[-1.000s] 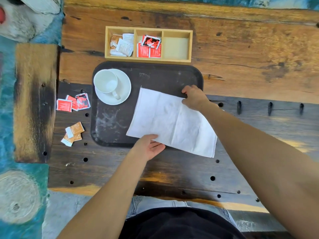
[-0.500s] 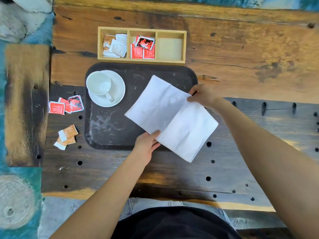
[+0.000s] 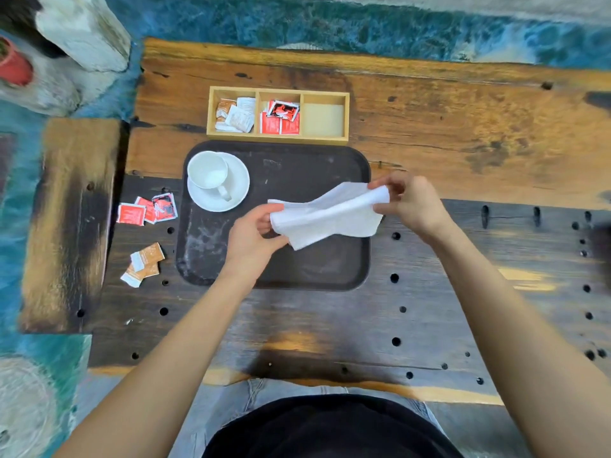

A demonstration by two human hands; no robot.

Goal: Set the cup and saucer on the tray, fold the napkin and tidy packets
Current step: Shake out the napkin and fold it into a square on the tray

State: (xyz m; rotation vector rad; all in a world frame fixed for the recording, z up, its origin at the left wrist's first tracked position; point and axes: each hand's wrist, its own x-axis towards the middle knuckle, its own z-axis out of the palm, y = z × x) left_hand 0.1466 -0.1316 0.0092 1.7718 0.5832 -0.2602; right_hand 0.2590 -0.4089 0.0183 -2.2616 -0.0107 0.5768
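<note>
A white napkin (image 3: 330,214) hangs folded in the air above the dark tray (image 3: 317,266). My left hand (image 3: 253,238) pinches its left end and my right hand (image 3: 410,203) pinches its right end. The white cup (image 3: 207,169) stands on its saucer (image 3: 236,190) in the tray's far left corner. Red packets (image 3: 147,210) and orange-and-white packets (image 3: 143,264) lie loose on the table left of the tray. A wooden organizer (image 3: 277,115) behind the tray holds white and orange packets in its left compartment and red ones in the middle; its right compartment holds nothing.
The wooden table (image 3: 463,133) stretches to the right and toward me, with rows of drilled holes. A separate plank (image 3: 66,226) lies at the left. A red pot (image 3: 13,66) and a white block (image 3: 82,31) stand at the far left.
The napkin lay flat across the tray's right edge; both hands have lifted it off and brought it into a narrower fold in the air. The camera view has shifted.
</note>
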